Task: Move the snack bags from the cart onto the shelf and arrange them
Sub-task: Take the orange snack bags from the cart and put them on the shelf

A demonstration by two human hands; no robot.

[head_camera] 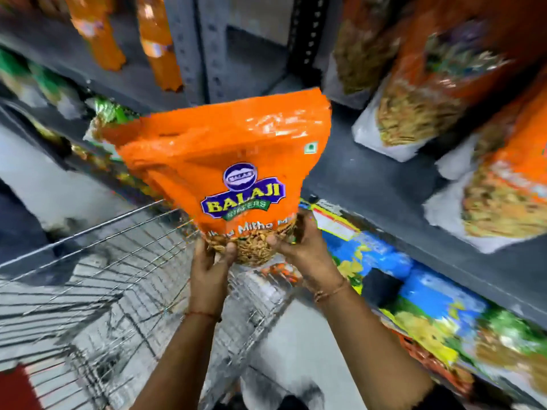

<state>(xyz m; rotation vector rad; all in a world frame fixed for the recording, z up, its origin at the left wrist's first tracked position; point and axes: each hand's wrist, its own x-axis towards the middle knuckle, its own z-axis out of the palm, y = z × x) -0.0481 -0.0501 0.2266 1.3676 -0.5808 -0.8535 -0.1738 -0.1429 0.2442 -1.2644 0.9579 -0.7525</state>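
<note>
**Bag held in both hands above cart, in front of shelf**

Both hands grip the bottom of one orange bag (225, 173). Left hand (211, 261) pinches the lower left corner, right hand (299, 250) cups the lower right; fingers wrapped on the clear window showing the snack mix. Bag is upright, tilted slightly right, logo facing the camera.

Position: above the far right corner of the wire cart (103, 279), just in front of the grey shelf (384, 184).

Around it:
- Right, on the same shelf: three similar orange bags (500, 199) lying leaned back, in a row. Bare shelf between them and the held bag.
- Lower shelf right: blue and yellow packs (414, 279), tightly packed.
- Far left: green packs (109, 113), blurred.
- Upper shelf: orange packs (97, 34) hanging over the edge.
- A grey upright post (216, 54) stands directly behind the bag.

Cart contents unreadable, motion blur.
</note>
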